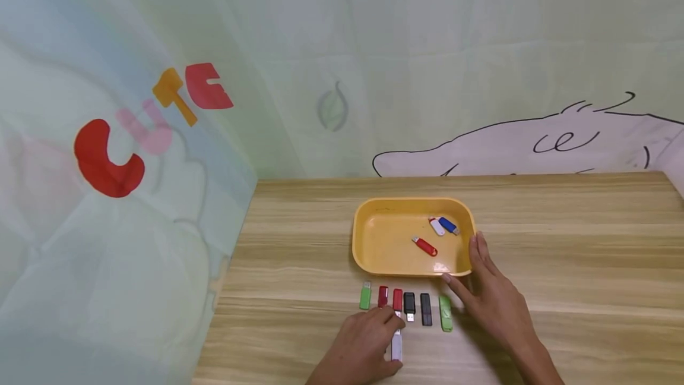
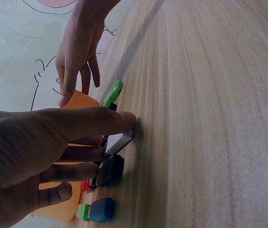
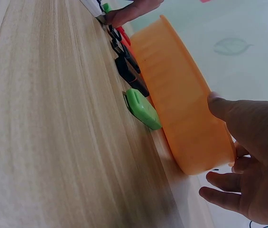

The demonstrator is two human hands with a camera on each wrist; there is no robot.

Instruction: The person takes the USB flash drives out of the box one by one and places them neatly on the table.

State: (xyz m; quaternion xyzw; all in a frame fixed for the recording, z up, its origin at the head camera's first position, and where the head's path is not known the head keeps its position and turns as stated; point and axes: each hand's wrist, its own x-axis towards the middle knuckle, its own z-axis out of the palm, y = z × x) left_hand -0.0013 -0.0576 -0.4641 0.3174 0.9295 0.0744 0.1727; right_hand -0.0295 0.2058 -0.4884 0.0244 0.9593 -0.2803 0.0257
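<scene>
My left hand (image 1: pixel 360 346) pinches a white USB stick (image 1: pixel 396 347) between thumb and fingers, low over the table. In the left wrist view the white stick (image 2: pixel 119 141) shows beneath the thumb. My right hand (image 1: pixel 497 299) holds the right front corner of a yellow plastic tray (image 1: pixel 360 236), its thumb at the near rim. A row of USB sticks lies before the tray: a green stick (image 1: pixel 365 296) at the left, red ones, a black stick (image 1: pixel 409 303), a dark stick (image 1: pixel 426 309) and a bright green stick (image 1: pixel 446 314). The left hand partly hides the row.
Inside the tray lie a red USB stick (image 1: pixel 426 246), a white one (image 1: pixel 437 227) and a blue one (image 1: pixel 447 225). In the left wrist view a dark blue stick (image 2: pixel 102 209) lies nearer. Printed curtains (image 1: pixel 331 28) rise behind the wooden table (image 1: pixel 598 242) and along its left side.
</scene>
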